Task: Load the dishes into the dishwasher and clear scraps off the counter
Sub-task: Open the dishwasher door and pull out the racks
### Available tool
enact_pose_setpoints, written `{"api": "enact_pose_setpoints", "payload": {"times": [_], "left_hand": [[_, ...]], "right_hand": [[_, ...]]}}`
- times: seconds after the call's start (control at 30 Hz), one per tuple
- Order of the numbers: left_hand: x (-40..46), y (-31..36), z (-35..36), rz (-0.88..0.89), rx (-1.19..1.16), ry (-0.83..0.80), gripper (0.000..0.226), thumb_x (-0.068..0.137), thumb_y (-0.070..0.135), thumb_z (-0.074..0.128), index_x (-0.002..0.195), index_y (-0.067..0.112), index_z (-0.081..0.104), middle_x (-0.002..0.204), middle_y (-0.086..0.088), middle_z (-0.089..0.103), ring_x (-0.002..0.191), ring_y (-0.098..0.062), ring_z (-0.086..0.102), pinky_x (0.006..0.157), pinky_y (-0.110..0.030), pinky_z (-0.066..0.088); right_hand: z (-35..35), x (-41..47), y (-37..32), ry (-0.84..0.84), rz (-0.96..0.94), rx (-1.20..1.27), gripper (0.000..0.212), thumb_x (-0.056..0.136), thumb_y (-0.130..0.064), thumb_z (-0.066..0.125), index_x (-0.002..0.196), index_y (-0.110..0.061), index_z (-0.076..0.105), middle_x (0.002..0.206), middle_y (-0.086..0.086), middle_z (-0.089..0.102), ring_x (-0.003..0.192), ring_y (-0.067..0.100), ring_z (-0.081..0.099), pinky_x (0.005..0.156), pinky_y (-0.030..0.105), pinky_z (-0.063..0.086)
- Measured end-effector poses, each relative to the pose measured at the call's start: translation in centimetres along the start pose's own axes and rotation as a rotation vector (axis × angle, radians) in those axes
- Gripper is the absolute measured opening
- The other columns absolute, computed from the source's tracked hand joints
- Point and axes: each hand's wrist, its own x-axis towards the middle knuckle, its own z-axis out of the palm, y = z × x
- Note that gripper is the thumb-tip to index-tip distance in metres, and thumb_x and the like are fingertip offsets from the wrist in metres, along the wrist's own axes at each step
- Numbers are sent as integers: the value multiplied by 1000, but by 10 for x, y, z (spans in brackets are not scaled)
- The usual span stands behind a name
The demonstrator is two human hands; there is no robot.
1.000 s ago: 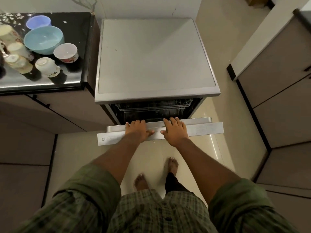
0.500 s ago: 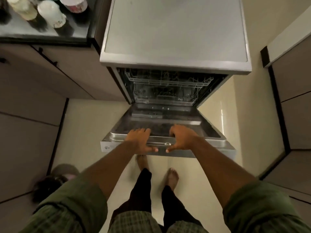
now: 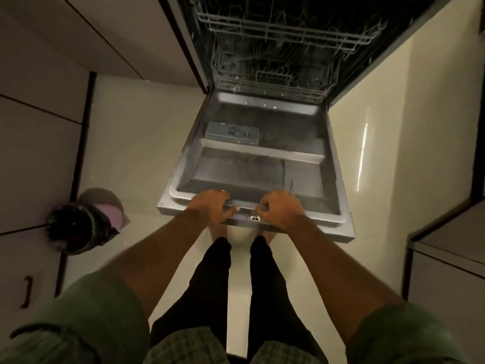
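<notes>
The dishwasher door (image 3: 252, 166) lies folded down almost flat in front of me, its grey inner face up, with a detergent compartment (image 3: 232, 132) near the hinge. My left hand (image 3: 210, 206) and my right hand (image 3: 282, 210) both grip the door's near top edge, fingers curled over it. Behind the door the dark tub shows the wire lower rack (image 3: 273, 80) and the upper rack (image 3: 283, 30), and I see no dishes in them. The counter with the dishes is out of view.
A small bin lined with a black bag (image 3: 78, 227) stands on the floor to the left, by the grey cabinet fronts (image 3: 39, 158). More cabinets (image 3: 446, 271) stand at the right. My legs and feet are just under the door's near edge.
The door has swung from slightly ajar down to nearly flat, with both hands staying on its edge. My view has tipped downward, so the counter and dishes have left the frame.
</notes>
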Motion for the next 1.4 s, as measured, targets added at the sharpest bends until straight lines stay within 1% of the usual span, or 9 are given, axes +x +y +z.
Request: {"api": "enact_pose_setpoints", "payload": {"times": [0.1,0.2,0.33,0.63,0.73,0.97,1.1,1.23,1.4], "left_hand": [[14,-10,27,-4,26,-81,51,104,57,42,133,20,63,141,-9,60,129,-31,57,105,-42,47],[29,-19,62,4,69,-183,45,108,36,41,146,15,50,156,-11,46,142,-30,46,115,-44,40],[53,-40,106,18,140,-315,63,102,17,50,161,16,27,170,-8,22,155,-27,27,123,-48,32],[108,-72,184,15,186,-446,81,99,11,54,166,21,9,174,-4,1,159,-24,15,125,-46,28],[124,-78,198,38,204,-475,80,100,10,52,166,20,8,174,-7,0,159,-23,13,126,-44,26],[147,-87,216,51,206,-481,77,99,11,54,164,23,15,173,-4,7,156,-24,25,121,-45,35],[150,-86,214,82,205,-474,78,97,9,54,164,20,14,173,-6,7,153,-28,32,117,-44,38],[157,-87,220,109,206,-476,81,97,11,53,165,17,8,173,-9,3,157,-26,21,122,-42,32],[174,-95,225,136,205,-502,84,96,10,55,165,18,9,174,-7,4,158,-24,16,125,-43,26]], "right_hand": [[18,21,1,-94,41,-65,39,95,-47,55,108,-21,81,107,9,77,100,32,71,87,38,59],[49,41,6,-181,33,-122,36,90,-39,56,108,-18,79,114,11,75,105,35,70,89,38,57],[95,64,20,-275,-10,-154,38,99,-31,50,121,-15,76,126,11,70,118,34,65,100,37,52],[189,108,52,-356,78,-47,34,90,-30,60,120,-24,75,118,6,74,109,31,70,95,38,59],[212,121,61,-377,93,-40,31,92,-26,62,120,-19,74,114,6,74,106,29,71,92,39,59],[237,137,69,-428,133,-6,36,91,-25,62,126,-23,69,110,5,72,102,28,70,90,39,60],[242,143,75,-434,143,15,40,92,-27,58,131,-28,66,121,7,70,112,31,69,95,40,59],[246,152,78,-464,152,41,44,91,-29,55,134,-29,63,129,6,68,121,32,65,101,41,55],[253,168,82,-505,186,50,39,91,-29,55,129,-25,65,126,7,68,123,32,65,102,39,53]]}}
